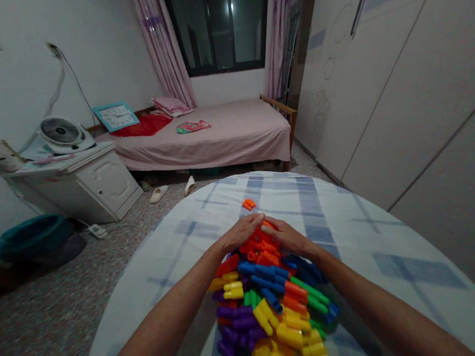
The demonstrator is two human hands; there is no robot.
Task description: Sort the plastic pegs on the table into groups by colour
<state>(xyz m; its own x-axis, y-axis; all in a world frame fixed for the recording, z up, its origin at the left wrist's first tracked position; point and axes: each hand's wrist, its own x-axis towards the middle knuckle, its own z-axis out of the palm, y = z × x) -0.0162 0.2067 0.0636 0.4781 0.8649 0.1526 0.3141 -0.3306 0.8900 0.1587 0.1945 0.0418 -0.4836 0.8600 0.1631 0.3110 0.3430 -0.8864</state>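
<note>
A heap of coloured plastic pieces (274,311) in orange, blue, yellow, purple, green and red lies on a round table (354,227) covered by a white and blue checked cloth. My left hand (243,230) and my right hand (287,236) rest palm down on the far end of the heap, over the orange pieces, fingertips meeting. Their fingers curve over the pieces; whether they grip any is hidden. One loose orange piece (248,203) lies on the cloth just beyond my hands.
Beyond the table stands a bed (215,135) with pink sheets under a dark window. A white cabinet (79,182) with a fan (61,133) is at the left, a teal basin (29,236) on the floor, wardrobe doors (402,79) at the right.
</note>
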